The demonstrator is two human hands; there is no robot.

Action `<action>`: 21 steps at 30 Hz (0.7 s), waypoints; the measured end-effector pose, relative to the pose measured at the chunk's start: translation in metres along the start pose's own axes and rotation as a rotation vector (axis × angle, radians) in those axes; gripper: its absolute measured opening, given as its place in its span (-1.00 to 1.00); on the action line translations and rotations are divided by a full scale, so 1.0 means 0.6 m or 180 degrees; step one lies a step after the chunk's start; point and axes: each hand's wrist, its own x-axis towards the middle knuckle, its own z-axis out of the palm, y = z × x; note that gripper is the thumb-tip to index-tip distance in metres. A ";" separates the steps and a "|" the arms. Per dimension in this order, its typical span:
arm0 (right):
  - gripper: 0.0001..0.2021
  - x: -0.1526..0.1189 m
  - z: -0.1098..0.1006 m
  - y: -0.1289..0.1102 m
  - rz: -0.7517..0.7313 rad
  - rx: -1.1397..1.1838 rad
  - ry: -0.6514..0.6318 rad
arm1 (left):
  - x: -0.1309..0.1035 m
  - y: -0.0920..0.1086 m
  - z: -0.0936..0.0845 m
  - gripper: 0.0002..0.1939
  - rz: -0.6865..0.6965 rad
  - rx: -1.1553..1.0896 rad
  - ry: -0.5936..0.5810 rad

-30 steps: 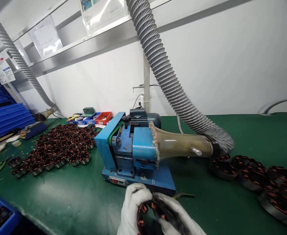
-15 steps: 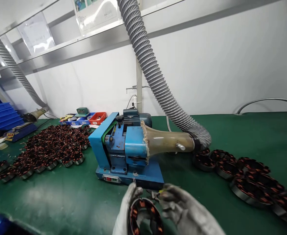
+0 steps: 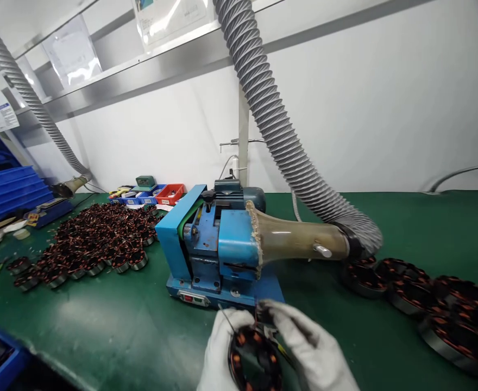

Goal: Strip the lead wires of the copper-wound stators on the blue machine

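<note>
Clearly both my gloved hands, left (image 3: pixel 218 353) and right (image 3: pixel 308 353), clasp the stator (image 3: pixel 253 358): rigid, heavyish; hold its rim, sparing fragile windings.

White gloves are worn on both hands; a black and copper-orange stator (image 3: pixel 254 355) is seen against a green worktop (image 3: pixel 100 320) beside a blue machine (image 3: pixel 218 250).

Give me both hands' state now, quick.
Left hand: closed on the wound stator.
Right hand: closed, fingertips pinching a small tool at the stator's top edge.
</note>
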 end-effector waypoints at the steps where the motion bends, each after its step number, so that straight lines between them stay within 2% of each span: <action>1: -0.65 0.000 0.006 0.015 -0.0087 -0.0412 -0.0268 | 0.015 0.001 0.006 -0.76 -0.0403 -0.0411 0.0033; 2: -0.61 0.002 0.012 0.028 -0.0177 -0.0694 -0.0472 | 0.031 0.001 0.013 -0.75 -0.0664 -0.0683 0.0009; 4: -0.57 0.013 0.025 0.043 -0.0309 -0.0973 -0.0574 | 0.059 0.004 0.031 -0.72 -0.0754 -0.1012 -0.0009; 9: -0.53 0.057 0.047 0.036 -0.0244 -0.0926 -0.0327 | 0.093 0.021 0.063 -0.85 -0.0125 -0.1260 0.0216; 17: -0.50 0.062 0.048 0.018 0.0062 -0.1007 -0.0401 | 0.110 0.013 0.063 -0.70 -0.0036 -0.1122 0.0382; 21: -0.51 0.064 0.052 0.014 0.0053 -0.0947 -0.0300 | 0.105 0.009 0.063 -0.64 0.0239 -0.0782 0.0413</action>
